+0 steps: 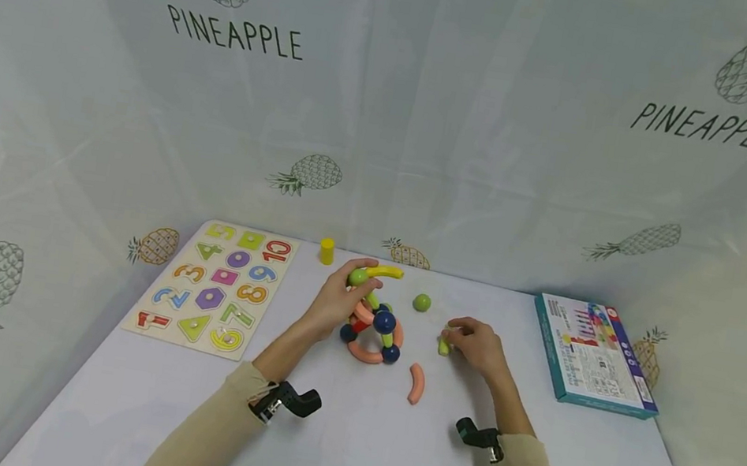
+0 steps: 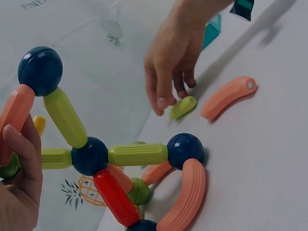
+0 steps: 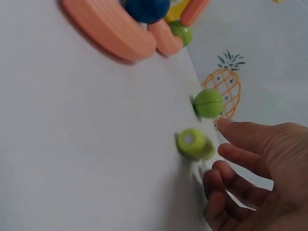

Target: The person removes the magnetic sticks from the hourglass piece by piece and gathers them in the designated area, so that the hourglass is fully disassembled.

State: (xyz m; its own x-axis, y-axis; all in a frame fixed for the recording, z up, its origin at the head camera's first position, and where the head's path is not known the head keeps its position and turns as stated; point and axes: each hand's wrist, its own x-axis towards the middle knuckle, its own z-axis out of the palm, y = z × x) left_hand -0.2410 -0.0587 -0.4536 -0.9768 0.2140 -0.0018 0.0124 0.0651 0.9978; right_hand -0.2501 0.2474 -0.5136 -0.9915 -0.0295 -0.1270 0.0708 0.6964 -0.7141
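My left hand [image 1: 332, 303] grips a construction of magnetic sticks and balls at its upper left, around a green ball [image 1: 358, 277] and a pink curved stick [image 2: 17, 118]. Dark blue balls [image 2: 89, 156], light green sticks [image 2: 138, 154] and a red stick [image 2: 115, 197] form its frame, and a yellow curved stick [image 1: 385, 271] juts out on top. My right hand [image 1: 480, 349] reaches down to a short light green stick [image 3: 192, 143] on the table, thumb and fingers apart, fingertips right by its end. Behind it lies a loose green ball [image 1: 422, 302].
A loose pink curved stick [image 1: 417, 384] lies between the hands, nearer the front. On the left is a wooden number-and-shape board [image 1: 193, 291], with a yellow cylinder [image 1: 326, 251] at the back edge. A teal-sided box [image 1: 596, 356] lies at the right. Pineapple-print cloth [image 1: 391, 108] hangs behind.
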